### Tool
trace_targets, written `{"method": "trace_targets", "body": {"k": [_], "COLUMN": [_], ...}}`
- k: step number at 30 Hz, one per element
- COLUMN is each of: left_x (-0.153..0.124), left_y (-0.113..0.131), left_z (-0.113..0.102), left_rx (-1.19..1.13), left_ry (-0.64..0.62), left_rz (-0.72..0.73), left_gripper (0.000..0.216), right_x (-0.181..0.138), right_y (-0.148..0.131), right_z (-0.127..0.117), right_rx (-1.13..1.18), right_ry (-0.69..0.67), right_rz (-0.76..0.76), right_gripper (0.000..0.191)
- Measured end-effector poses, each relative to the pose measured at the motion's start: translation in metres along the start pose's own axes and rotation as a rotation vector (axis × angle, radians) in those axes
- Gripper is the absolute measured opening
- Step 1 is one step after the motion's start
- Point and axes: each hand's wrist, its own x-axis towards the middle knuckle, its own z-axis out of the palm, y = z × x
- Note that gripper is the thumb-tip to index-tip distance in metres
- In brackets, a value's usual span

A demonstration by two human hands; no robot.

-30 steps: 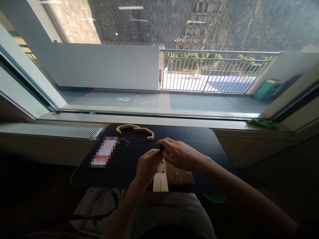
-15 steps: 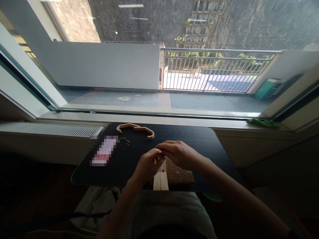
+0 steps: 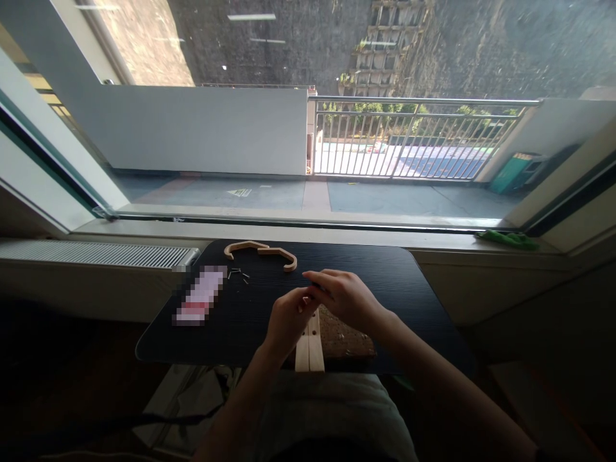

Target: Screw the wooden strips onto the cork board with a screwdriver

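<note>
My left hand (image 3: pixel 287 319) and my right hand (image 3: pixel 342 296) meet over the far end of two light wooden strips (image 3: pixel 310 345) lying side by side near the front of a black table (image 3: pixel 394 276). The left hand's fingers curl round the strips' end. The right hand's fingertips are pinched together just above the same spot; what they hold is hidden. A brown cork-like board (image 3: pixel 344 339) lies under and to the right of the strips.
A curved wooden piece (image 3: pixel 262 250) lies at the table's back, with several small dark screws (image 3: pixel 239 274) beside it and a blurred pink-white packet (image 3: pixel 199 296) to the left. A radiator grille (image 3: pixel 96 253) and a window sill with a green cloth (image 3: pixel 509 239) lie behind.
The small dark thing seen at my right fingertips a second ago is now hidden. Both hands stayed at the strips' end, shifting only slightly.
</note>
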Motion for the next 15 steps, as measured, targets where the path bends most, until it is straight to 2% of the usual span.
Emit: {"method": "trace_targets", "body": {"k": [5, 9, 13, 15], "left_x": [-0.002, -0.002, -0.002, -0.006], "left_y": [-0.002, -0.004, -0.003, -0.004], "left_z": [-0.002, -0.004, -0.007, -0.009], "left_rx": [-0.014, -0.062, -0.02, 0.014], "left_ry": [-0.049, -0.093, -0.144, -0.129], "left_rz": [-0.025, -0.01, 0.06, 0.09], "left_gripper": [0.017, 0.018, 0.019, 0.018], "right_x": [-0.007, -0.012, -0.015, -0.016], "right_y": [0.0, 0.002, 0.002, 0.001], "right_z": [0.005, 0.011, 0.017, 0.019], "right_rx": [0.138, 0.289, 0.319, 0.329], "right_ry": [0.063, 0.127, 0.174, 0.195], "right_rz": [-0.008, 0.016, 0.059, 0.066], "right_gripper": [0.046, 0.043, 0.037, 0.035]}}
